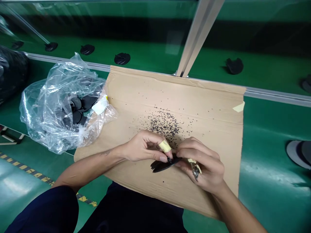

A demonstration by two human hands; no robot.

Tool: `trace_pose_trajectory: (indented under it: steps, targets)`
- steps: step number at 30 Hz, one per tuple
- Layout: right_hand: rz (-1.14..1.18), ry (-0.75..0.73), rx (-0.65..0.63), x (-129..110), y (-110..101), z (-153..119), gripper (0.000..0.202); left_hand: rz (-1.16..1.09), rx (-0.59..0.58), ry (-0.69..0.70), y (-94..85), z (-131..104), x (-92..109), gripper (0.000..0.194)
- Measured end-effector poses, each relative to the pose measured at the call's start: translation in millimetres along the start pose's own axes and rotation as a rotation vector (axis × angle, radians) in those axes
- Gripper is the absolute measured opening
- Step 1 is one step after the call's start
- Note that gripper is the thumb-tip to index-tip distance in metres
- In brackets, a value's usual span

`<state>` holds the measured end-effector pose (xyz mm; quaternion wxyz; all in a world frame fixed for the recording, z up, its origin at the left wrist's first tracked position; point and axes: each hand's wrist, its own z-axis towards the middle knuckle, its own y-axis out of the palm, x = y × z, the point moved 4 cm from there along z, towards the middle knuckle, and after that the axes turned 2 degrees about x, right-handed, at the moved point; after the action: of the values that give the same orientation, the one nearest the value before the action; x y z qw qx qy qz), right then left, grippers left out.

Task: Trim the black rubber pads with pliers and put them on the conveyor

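Between my hands is a thin, round black plastic part (161, 166), tilted, with a short stem on its upper face. My left hand (148, 147) is closed, pinching that stem between thumb and a forefinger wrapped in yellow tape. My right hand (205, 161) is closed on the part's right edge. Against its fingers lies a small shiny object (195, 170) beside yellow tape; its kind I cannot make out. Under both hands lies a cardboard sheet (213, 126), with many small black scraps (166, 121) scattered just beyond my fingers.
A clear plastic bag (53, 106) of similar black parts stands at left, partly on the cardboard. Behind, a metal rail (279, 96) and an upright post (200, 35) border a green surface with several black parts (122, 58). A grey-and-black object (300, 153) sits at right.
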<state>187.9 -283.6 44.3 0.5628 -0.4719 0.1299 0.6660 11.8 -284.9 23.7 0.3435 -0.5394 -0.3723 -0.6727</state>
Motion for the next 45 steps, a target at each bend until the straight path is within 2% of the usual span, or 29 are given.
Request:
trace_pose_trajectory:
  steps: [4, 8, 11, 14, 19, 24, 32, 38, 45]
  targets:
    - [-0.035, -0.051, -0.034, 2, 3, -3, 0.013, 0.156, 0.022, 0.182, 1.7, 1, 9, 0.016]
    - [-0.053, -0.049, -0.046, 4, 3, -3, 0.014, 0.225, 0.022, 0.235, 5.7, -1, 11, 0.016]
    - [-0.012, -0.003, -0.044, 4, 2, -1, 0.014, 0.196, 0.071, 0.176, 6.3, -3, 7, 0.016]
    - [0.081, 0.074, -0.031, 4, 0, 2, 0.018, 0.085, 0.11, 0.04, 4.9, -3, 2, 0.019]
    - [0.194, 0.122, -0.039, 3, 0, 4, 0.015, -0.07, 0.051, -0.139, 2.8, -2, -1, 0.02]
    - [0.211, 0.138, -0.051, 4, 0, 3, 0.014, -0.073, 0.057, -0.147, 0.9, -2, 0, 0.011]
    - [0.08, 0.043, -0.073, 5, 3, 0, 0.017, -0.006, 0.004, -0.182, -1.6, -3, -3, 0.01]
    - [0.065, 0.022, -0.115, 7, 6, -2, 0.015, 0.028, -0.044, -0.217, -3.2, -5, -6, 0.011]
    - [0.037, 0.042, -0.106, 9, 3, -1, 0.015, 0.142, -0.013, -0.143, -3.5, -3, -1, 0.008]
